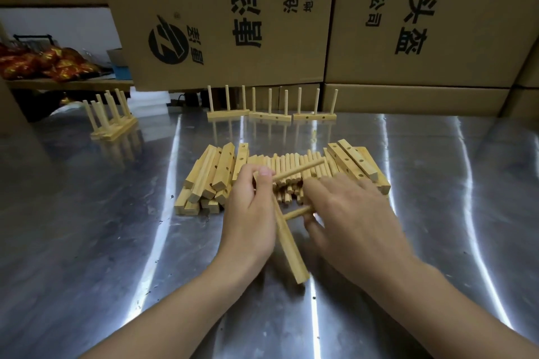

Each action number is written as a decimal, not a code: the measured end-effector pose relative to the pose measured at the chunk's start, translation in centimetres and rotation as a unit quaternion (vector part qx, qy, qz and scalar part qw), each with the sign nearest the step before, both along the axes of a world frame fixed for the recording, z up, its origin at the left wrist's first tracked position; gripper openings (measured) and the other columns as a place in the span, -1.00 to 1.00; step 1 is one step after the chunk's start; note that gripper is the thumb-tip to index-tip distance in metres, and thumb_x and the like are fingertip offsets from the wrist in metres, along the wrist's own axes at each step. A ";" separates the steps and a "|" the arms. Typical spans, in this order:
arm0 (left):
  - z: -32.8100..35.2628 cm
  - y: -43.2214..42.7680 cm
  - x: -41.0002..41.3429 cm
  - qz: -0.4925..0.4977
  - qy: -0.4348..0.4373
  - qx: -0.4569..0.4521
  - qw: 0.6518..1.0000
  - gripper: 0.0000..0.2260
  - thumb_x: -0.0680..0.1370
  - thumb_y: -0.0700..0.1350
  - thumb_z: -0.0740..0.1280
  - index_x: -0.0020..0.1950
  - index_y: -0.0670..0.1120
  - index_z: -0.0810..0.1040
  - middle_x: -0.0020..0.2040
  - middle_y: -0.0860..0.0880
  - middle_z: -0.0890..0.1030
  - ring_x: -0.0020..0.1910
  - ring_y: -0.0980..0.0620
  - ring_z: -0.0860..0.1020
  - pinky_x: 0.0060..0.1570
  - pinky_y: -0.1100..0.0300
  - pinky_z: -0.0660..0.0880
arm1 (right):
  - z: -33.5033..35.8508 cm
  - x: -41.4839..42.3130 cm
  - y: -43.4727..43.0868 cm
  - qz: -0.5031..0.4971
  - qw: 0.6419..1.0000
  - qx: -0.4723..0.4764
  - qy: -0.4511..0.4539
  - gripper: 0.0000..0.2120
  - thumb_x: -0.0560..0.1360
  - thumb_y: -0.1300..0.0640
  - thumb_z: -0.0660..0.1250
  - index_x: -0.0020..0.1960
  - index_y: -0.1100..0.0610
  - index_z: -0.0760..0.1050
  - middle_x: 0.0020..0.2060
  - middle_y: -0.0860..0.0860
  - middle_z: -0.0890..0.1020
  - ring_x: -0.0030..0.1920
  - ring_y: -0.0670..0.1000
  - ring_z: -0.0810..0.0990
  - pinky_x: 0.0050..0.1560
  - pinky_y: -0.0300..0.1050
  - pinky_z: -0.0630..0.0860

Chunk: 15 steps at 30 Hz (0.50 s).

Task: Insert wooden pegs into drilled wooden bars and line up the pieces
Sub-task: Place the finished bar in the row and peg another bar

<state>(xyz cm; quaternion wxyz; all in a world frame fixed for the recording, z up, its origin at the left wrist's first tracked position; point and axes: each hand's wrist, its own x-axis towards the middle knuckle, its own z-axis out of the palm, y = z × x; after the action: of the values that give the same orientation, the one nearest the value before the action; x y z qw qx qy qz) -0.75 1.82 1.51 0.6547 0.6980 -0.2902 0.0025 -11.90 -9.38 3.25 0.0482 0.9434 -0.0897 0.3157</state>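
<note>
L hand (250, 213) curled in grip, R hand (350, 213) palm-down & pinching, both close tog.

Bar (291, 248) in my left hand (250, 218), peg (294, 212): pale honey wood. Table (116, 242): silver, white-streaked. Boxes (233, 9), top: brown, black print. Wrappers (43, 64), upper left: red-gold.

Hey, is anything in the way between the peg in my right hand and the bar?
Nothing visible. The peg in the right hand meets the side of the bar held by the left hand; the upper peg sits farther along, clear of it.
</note>
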 end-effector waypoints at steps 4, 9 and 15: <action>0.0 0.3 0.9 0.018 0.030 -0.016 0.999 -0.69 0.79 0.04 0.08 -0.01 0.06 0.55 -0.33 0.15 0.41 -0.37 0.22 0.38 -0.34 0.43 0.42 | -0.1 -1.0 -2.0 -0.037 0.990 0.127 -0.055 -0.71 0.49 0.10 0.43 0.15 -0.09 0.46 -0.05 -0.17 0.53 -0.06 -0.03 0.52 -0.17 -0.04 0.50; 0.1 0.3 1.3 0.006 0.094 -0.029 0.995 -0.68 0.79 0.06 0.07 0.03 0.08 0.58 -0.18 0.01 0.46 -0.18 0.02 0.45 -0.10 0.11 0.45 | -0.3 -1.7 -2.3 -0.002 0.959 0.271 -0.087 -0.89 0.47 -0.09 0.22 -0.03 -0.20 0.46 -0.24 -0.21 0.63 -0.23 -0.11 0.59 -0.31 -0.01 0.53; 0.2 0.4 0.7 -0.038 0.087 -0.085 0.992 -0.72 0.79 0.06 0.09 0.06 0.08 0.57 -0.30 0.03 0.56 -0.33 0.07 0.58 -0.39 0.22 0.53 | -0.6 -1.7 -0.7 0.064 0.955 0.288 -0.033 -0.47 0.54 -0.49 0.08 -0.17 -0.09 0.55 -0.32 -0.15 0.63 -0.27 -0.10 0.59 -0.27 0.01 0.53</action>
<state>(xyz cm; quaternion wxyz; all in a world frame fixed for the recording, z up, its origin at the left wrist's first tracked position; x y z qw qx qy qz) -0.04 2.25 1.68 0.7340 0.6260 -0.2567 -0.0584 -13.57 -10.04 2.62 -0.2486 0.9101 -0.1180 0.3098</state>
